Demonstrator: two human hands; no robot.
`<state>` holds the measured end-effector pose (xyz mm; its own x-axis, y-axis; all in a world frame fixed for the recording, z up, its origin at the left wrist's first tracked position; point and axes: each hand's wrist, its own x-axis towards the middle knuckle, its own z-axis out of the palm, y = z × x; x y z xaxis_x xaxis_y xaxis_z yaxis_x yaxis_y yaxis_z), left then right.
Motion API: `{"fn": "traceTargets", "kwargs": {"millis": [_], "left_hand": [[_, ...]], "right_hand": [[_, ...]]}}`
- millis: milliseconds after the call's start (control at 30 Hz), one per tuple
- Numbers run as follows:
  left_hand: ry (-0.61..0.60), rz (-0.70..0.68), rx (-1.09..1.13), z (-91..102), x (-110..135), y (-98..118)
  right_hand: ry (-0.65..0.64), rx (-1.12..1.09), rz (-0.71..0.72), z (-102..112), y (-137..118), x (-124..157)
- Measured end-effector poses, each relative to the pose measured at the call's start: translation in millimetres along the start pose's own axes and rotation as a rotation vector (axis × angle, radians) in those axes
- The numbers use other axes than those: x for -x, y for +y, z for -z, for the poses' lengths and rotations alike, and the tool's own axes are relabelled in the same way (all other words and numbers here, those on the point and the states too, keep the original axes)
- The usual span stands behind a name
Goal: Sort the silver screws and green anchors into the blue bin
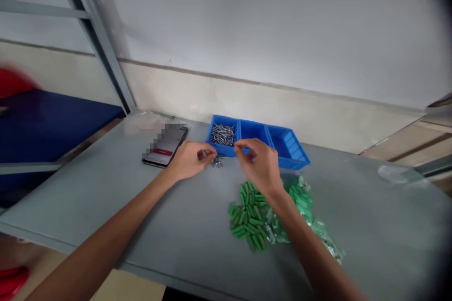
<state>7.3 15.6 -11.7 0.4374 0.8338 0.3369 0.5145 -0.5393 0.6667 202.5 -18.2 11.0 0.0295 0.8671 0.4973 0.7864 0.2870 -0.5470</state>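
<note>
Your grey worktop (180, 225) stood by a pale wall (264, 33); I couldn't tell whether your left grip (192, 157) or right grip (261, 162) pinched anything.

The place appears to be a workshop. Indicators are a grey bench (176, 225), a metal frame (101, 33), a compartmented bin (291, 165) of metal pins (222, 134) and many identical green pieces (251, 221).

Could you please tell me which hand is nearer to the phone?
Left. The left hand is just to the right of the phone; the right hand is farther right, at the near side of the blue tray.
</note>
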Motion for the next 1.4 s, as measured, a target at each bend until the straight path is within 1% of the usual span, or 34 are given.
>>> {"fn": "traceTargets", "kwargs": {"millis": [100, 133, 200, 333, 467, 700, 900, 1033, 1200, 1300, 1400], "left_hand": [[0.006, -0.053, -0.148, -1.6, 1, 4], [0.006, -0.066, -0.203, -2.3, 2, 4], [-0.007, -0.086, -0.302, -3.7, 2, 3], [-0.087, -0.12, -0.367, -6.0, 2, -1], [-0.112, -0.114, -0.366, -7.1, 2, -2], [-0.162, -0.136, -0.331, -6.6, 3, 3], [-0.184, -0.17, -0.26, -8.7, 4, 3], [-0.153, -0.184, -0.204, -10.6, 4, 2], [-0.092, -0.185, -0.062, -9.0, 2, 6], [-0.013, -0.167, 0.029, -7.8, 1, 14], [0.088, -0.177, 0.06, -7.7, 2, 21]], "right_hand": [[-0.209, 0.053, -0.01, -10, 3, 15], [-0.261, 0.073, -0.017, -14, 5, 17], [-0.32, 0.108, -0.021, -21, 7, 19], [-0.323, 0.184, -0.016, -28, 5, 18], [-0.301, 0.288, -0.003, -26, 0, 22], [-0.444, 0.394, 0.019, -17, -8, 24], [-0.461, 0.407, 0.023, -14, -12, 28], [-0.456, 0.251, 0.009, -3, -5, 26], [-0.382, -0.081, 0.001, 12, 4, 18], [-0.322, -0.298, -0.079, 14, 4, 17], [-0.261, -0.484, -0.146, 14, 1, 17]]}}
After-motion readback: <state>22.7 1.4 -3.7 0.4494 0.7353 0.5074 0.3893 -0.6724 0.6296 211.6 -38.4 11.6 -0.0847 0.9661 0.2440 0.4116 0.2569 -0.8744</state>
